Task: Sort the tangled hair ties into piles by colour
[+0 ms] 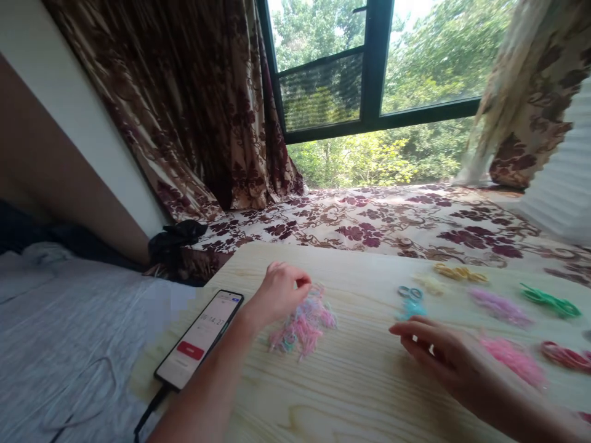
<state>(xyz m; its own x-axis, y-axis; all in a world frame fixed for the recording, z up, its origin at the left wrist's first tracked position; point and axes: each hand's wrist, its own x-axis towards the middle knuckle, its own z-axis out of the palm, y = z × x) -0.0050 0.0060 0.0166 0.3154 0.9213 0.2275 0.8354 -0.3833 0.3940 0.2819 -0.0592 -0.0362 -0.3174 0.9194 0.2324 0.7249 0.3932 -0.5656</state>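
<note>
A phone (203, 332) lies face up, a cable (151, 411) at its near end; floral curtains (247, 117) flank a window (372, 67); trees (429, 74) show outside; a grey sheet (87, 314) spreads at left.

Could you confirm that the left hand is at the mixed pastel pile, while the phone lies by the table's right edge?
Not quite: the head view shows the phone lying by the left edge of the table. The left hand is indeed at the mixed pastel pile.
</note>
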